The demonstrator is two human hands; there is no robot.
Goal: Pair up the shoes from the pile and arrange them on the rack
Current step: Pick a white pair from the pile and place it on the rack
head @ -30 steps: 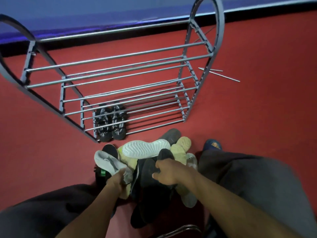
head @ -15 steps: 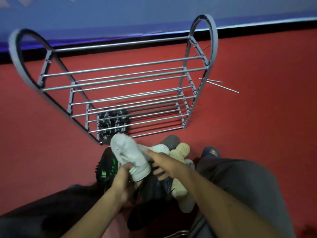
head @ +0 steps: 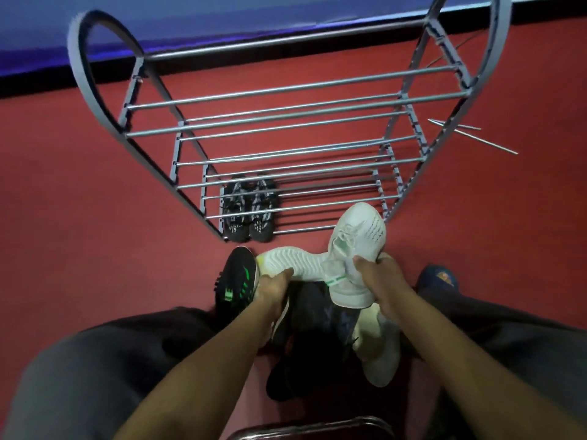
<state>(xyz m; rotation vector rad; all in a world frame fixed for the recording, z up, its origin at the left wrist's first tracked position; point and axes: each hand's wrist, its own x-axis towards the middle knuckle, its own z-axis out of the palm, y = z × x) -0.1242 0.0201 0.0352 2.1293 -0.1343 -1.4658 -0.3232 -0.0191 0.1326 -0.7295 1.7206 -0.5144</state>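
My right hand [head: 379, 281] grips a white knit sneaker [head: 355, 246] by its heel, toe pointing up toward the rack. My left hand [head: 273, 287] is closed on a second white sneaker [head: 292, 262] that lies sole-up on the pile. Beneath them lie dark shoes [head: 311, 328], a cream shoe [head: 379, 347] and a black shoe with green stripes [head: 236, 281]. The grey metal shoe rack [head: 286, 122] stands just beyond the pile. A black-and-white patterned pair [head: 249, 211] sits at the left end of its bottom shelf.
The floor is red carpet. Two loose metal rods [head: 470, 136] lie to the right of the rack. A blue slipper [head: 440, 276] peeks out beside my right knee. A curved metal bar [head: 317, 428] shows at the bottom edge. A blue wall runs behind the rack.
The white sneaker passed from my left hand to my right and moved right, toe up. My left hand dropped onto the sole-up white sneaker. The camera moved closer to the rack.
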